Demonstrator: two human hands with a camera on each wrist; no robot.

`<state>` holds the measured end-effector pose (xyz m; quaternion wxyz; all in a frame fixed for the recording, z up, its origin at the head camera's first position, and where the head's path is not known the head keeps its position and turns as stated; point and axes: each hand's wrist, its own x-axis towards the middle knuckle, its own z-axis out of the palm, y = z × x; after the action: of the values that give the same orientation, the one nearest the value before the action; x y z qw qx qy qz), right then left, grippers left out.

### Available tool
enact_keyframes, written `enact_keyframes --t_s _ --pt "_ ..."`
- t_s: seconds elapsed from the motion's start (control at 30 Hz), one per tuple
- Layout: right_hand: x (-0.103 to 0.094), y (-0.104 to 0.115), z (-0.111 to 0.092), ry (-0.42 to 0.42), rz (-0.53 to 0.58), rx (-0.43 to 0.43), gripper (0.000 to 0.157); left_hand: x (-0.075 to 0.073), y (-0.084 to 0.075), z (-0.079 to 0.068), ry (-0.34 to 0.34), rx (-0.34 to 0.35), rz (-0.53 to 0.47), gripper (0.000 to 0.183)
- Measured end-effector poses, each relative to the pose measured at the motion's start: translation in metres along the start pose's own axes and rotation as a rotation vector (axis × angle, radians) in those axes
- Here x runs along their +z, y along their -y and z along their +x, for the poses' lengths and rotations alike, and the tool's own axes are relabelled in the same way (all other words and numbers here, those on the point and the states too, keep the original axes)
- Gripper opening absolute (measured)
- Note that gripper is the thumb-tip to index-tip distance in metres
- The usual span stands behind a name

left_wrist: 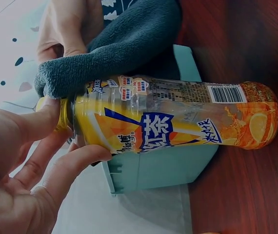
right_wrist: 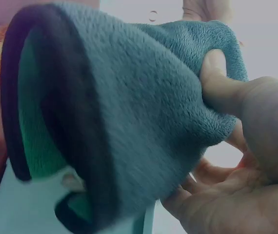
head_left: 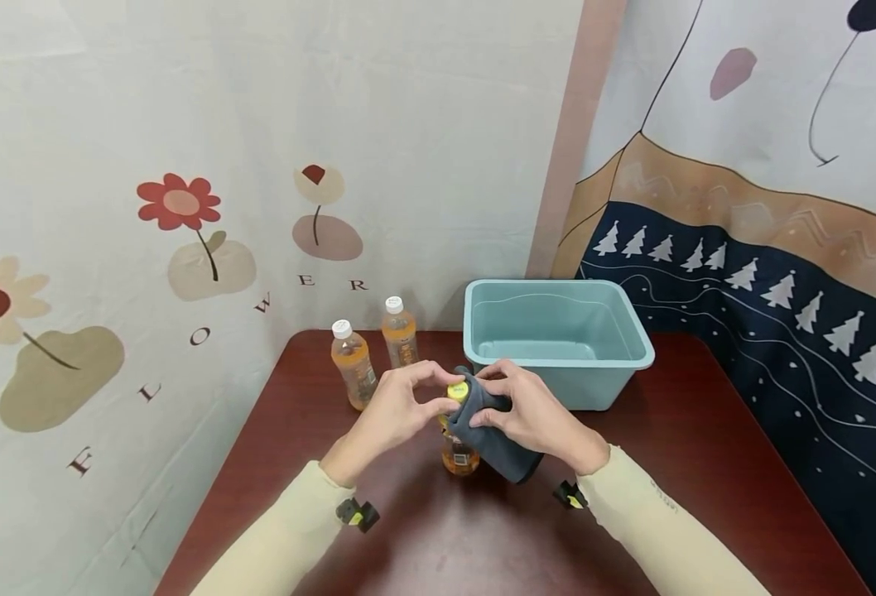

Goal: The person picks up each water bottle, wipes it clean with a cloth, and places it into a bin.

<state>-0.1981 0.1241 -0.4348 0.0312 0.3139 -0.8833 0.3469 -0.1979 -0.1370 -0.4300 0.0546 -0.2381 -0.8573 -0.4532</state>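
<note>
An iced tea bottle [left_wrist: 163, 124] with a yellow cap [head_left: 457, 391] stands upright on the table. My left hand [head_left: 401, 404] grips it by the neck, thumb and fingers around the part just under the cap. My right hand [head_left: 533, 412] pinches a dark grey-blue towel [head_left: 503, 447] between thumb and fingers. The towel lies against the upper bottle beside the cap, and its loose end hangs down on the right. In the right wrist view the towel [right_wrist: 144, 107] covers most of the bottle; only a bit of orange shows at the left.
Two white-capped bottles, one nearer [head_left: 353, 368] and one farther back [head_left: 399, 335], stand at the table's back left. A light blue plastic bin [head_left: 579, 385] sits at the back right. Printed cloth backdrops [head_left: 408, 149] rise behind the dark red table [head_left: 453, 546].
</note>
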Motion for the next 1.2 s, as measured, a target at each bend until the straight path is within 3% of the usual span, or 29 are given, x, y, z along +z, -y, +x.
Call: enact_keyframes --t_s 0.2,0.47,0.7,0.93,1.07,1.2 --pt "0.005 -0.001 0.000 0.063 0.045 -0.004 0.055 -0.002 0.001 -0.001 0.003 -0.001 0.007 0.032" --pt "0.006 0.000 0.000 0.006 -0.052 0.012 0.072 -0.003 0.002 0.000 -0.002 -0.002 0.010 0.031" --pt "0.018 -0.014 -0.005 -0.008 -0.129 0.012 0.045 -0.002 0.001 -0.001 0.010 -0.009 0.006 0.032" --pt "0.050 -0.038 -0.007 0.092 -0.174 -0.032 0.012 -0.003 0.000 -0.003 0.005 0.003 0.017 0.032" --pt "0.069 -0.050 -0.008 0.172 -0.185 -0.006 0.018 -0.002 -0.001 -0.003 0.011 -0.004 0.008 0.032" --pt "0.076 -0.057 -0.009 0.196 -0.166 0.022 0.017 -0.001 -0.002 -0.003 0.018 -0.023 -0.006 0.032"
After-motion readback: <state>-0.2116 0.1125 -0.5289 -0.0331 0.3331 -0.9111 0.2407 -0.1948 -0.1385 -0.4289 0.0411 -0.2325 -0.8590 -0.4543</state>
